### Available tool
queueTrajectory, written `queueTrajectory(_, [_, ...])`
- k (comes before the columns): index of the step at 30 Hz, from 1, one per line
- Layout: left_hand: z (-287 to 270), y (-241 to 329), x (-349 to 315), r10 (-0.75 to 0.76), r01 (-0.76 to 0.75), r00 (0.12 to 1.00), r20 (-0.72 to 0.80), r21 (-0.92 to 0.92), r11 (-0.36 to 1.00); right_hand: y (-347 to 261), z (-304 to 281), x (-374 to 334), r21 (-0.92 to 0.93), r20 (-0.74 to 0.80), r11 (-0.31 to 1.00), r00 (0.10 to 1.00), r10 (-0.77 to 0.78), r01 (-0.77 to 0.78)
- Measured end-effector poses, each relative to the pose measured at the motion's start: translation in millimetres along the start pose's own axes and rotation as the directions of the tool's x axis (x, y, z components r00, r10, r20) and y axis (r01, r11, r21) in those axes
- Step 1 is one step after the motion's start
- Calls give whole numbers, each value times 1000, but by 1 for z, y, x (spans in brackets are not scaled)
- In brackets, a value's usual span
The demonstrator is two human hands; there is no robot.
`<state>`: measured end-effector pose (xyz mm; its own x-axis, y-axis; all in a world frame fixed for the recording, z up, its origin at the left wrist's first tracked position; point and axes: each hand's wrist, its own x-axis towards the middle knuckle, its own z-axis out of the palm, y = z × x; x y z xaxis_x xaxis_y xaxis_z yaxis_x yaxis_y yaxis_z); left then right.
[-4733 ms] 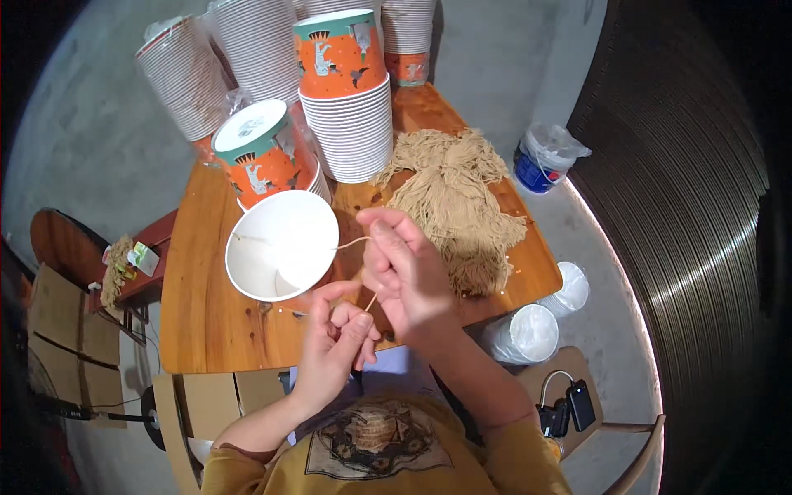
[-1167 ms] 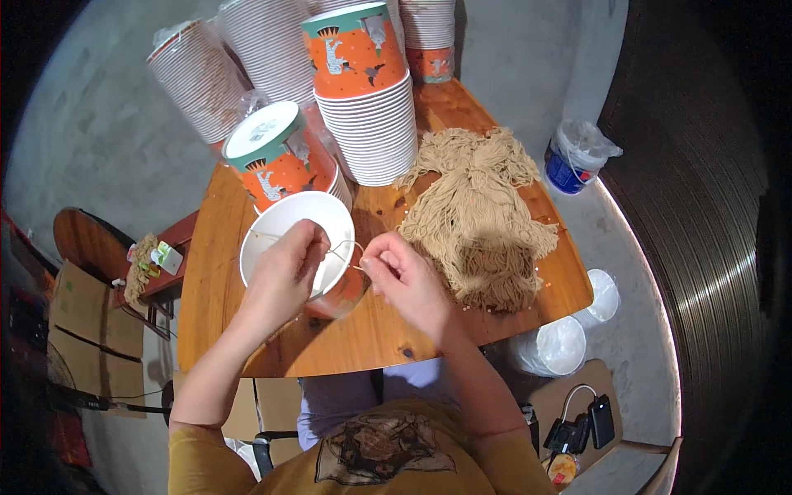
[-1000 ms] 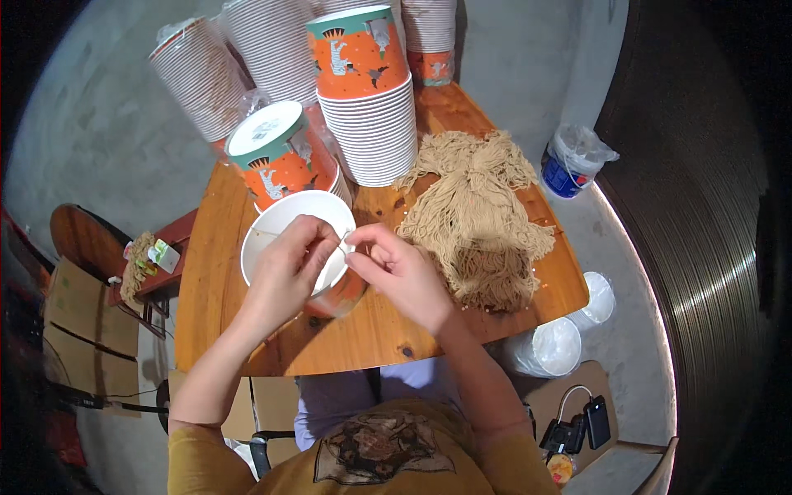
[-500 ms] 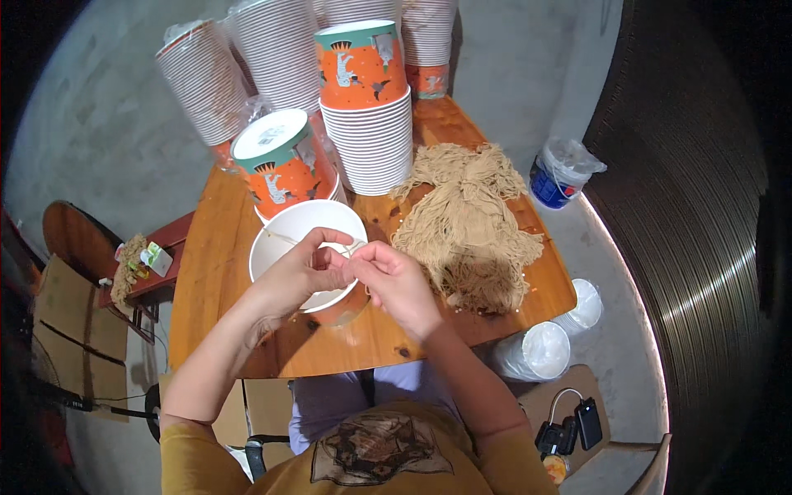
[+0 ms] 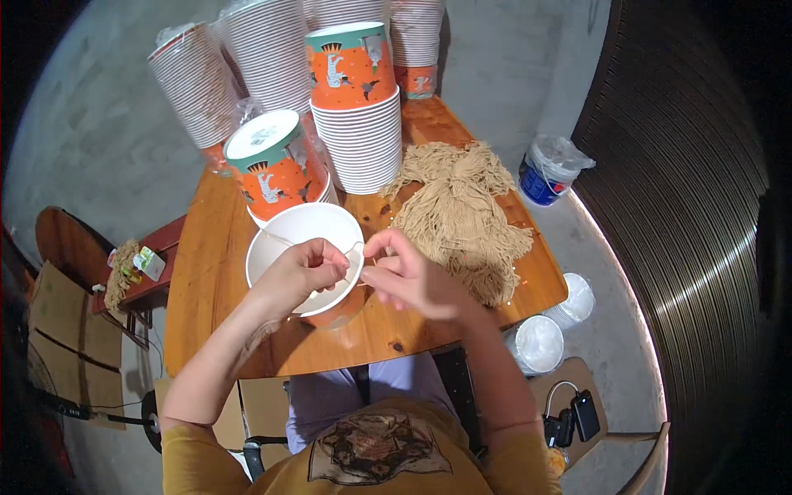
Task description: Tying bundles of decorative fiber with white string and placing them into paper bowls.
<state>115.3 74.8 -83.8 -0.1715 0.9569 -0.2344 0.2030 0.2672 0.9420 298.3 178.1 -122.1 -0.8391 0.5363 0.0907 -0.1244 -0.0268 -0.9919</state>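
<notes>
Over a white paper tub, my left hand is closed, thumb and forefinger pinching a thin pale strand of yarn. One length of it crosses the tub's opening; a small loop rises beside the fingertips. My right hand is just to the right, at the tub's rim. Its forefinger and thumb are apart, the forefinger close to the loop; whether it touches the strand I cannot tell. A heap of tan yarn lies on the wooden table beyond my right hand.
Stacked paper tubs and an upturned orange-and-green tub stand behind. More wrapped stacks rise at the far left. On the floor at right are a blue bucket and white tubs. A red bench stands left.
My right hand has drawn slightly away from my left, its forefinger and thumb parting. My left hand keeps its pinch on the strand. The whole view has shifted a little.
</notes>
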Motion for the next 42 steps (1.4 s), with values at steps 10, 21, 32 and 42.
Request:
queueTrajectory(10, [7, -3, 5, 1, 13, 996, 93, -152, 988, -49, -8, -3, -745, 243, 526, 901, -359, 410])
queueTrajectory(21, [13, -2, 5, -20, 63, 967, 255, -158, 985, -37, -22, 30, -533, 345, 689, 870, -353, 491])
queueTrajectory(32, [17, 6, 2, 16, 42, 951, 308, -182, 982, -36, -15, 30, -382, 236, 892, 959, -159, 242])
queueTrajectory(42, [17, 5, 15, -54, 133, 972, 228, -346, 929, 4, -24, -1, -71, -43, 991, 992, -117, 113])
